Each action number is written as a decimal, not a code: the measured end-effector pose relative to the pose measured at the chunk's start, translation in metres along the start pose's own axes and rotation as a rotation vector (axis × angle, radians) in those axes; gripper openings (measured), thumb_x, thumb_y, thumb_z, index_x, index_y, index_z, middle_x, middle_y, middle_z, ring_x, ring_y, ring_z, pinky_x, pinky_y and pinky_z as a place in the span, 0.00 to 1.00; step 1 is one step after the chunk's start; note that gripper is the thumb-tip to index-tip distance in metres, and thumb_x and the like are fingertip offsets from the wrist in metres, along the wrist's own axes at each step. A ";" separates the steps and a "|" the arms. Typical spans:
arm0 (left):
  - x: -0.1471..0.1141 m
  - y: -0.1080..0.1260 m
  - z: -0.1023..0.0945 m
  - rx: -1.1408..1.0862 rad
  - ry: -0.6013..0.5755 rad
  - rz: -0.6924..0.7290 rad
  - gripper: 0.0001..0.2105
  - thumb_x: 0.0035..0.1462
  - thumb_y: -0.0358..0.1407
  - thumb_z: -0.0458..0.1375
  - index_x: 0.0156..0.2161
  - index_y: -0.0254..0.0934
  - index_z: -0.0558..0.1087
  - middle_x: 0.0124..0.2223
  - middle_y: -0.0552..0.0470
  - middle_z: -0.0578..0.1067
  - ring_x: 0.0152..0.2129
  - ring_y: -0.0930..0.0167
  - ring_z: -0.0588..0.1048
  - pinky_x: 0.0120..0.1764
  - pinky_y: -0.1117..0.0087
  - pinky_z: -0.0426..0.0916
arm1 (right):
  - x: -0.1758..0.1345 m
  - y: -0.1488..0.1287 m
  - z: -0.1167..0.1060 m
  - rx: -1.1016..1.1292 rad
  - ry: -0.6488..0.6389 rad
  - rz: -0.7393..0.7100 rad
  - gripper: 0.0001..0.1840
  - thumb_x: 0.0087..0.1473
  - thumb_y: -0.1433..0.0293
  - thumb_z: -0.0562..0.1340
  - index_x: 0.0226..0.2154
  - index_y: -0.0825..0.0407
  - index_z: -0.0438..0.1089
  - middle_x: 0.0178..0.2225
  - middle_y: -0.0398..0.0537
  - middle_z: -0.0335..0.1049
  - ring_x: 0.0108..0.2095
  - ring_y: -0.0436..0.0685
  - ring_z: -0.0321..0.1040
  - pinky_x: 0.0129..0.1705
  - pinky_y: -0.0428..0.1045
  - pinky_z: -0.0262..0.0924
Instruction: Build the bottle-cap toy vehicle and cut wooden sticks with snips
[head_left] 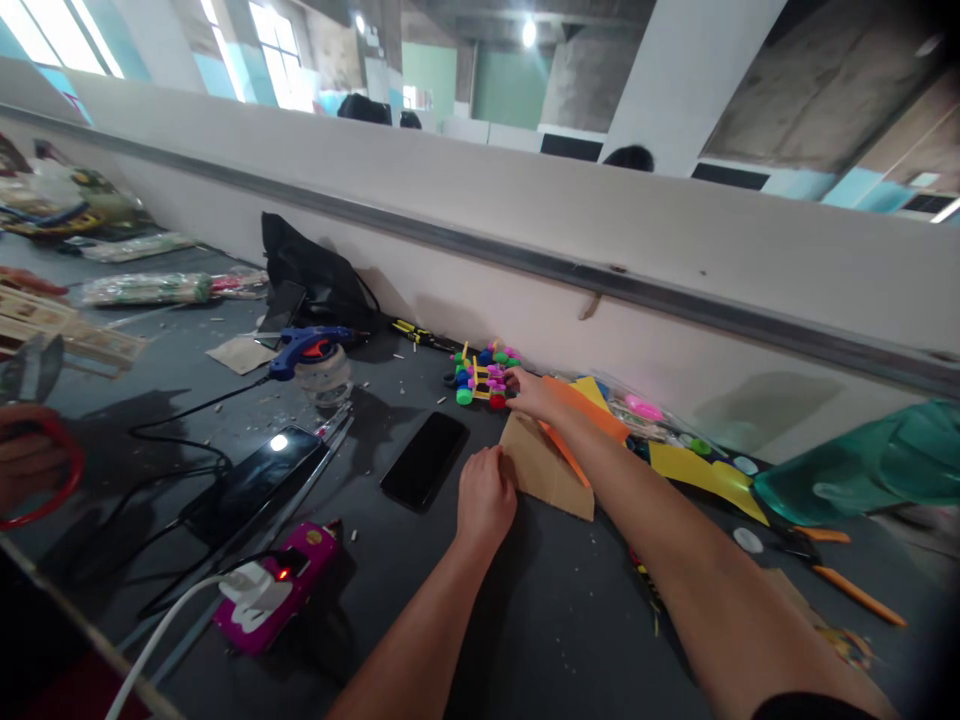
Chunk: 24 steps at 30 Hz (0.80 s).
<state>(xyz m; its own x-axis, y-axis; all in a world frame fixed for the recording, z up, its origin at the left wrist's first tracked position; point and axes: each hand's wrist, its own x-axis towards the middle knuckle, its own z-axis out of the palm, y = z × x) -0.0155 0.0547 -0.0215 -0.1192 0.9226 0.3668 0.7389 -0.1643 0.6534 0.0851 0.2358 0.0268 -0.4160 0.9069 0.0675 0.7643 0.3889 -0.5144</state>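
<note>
My left hand (486, 500) is closed at the left edge of a piece of brown cardboard (551, 470), its fingers curled against it. Beyond the cardboard, my right hand (531, 393) reaches to a small multicoloured toy model (478, 382) with yellow sticks and green, pink, blue and red parts. Its fingers are bent round the model's right side, and the fingertips are partly hidden. Orange sheets (574, 405) lie under my right forearm, partly over the cardboard. Left of my left hand lies a black phone (425, 460).
A blue glue gun (311, 350) rests by a clear jar (324, 380). Cables run to a purple power strip (281, 590) and a second phone (255, 485). At right are a green bottle (862, 465) and orange-handled pliers (855, 590). Another person's hand (30, 460) holds red-handled scissors at left.
</note>
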 end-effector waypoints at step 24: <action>0.003 0.003 0.003 0.182 0.006 0.037 0.19 0.48 0.23 0.48 0.47 0.32 0.66 0.41 0.43 0.73 0.41 0.63 0.71 0.45 0.63 0.64 | -0.371 -0.025 0.003 0.085 0.238 0.100 0.19 0.52 0.73 0.54 0.48 0.50 0.60 0.43 0.51 0.67 0.44 0.56 0.65 0.48 0.54 0.61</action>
<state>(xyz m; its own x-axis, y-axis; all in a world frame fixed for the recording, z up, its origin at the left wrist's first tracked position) -0.0117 0.0576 -0.0207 -0.0930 0.9150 0.3925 0.8507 -0.1318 0.5089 0.2189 -0.1107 0.0118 -0.2050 0.9568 0.2064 0.7473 0.2892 -0.5983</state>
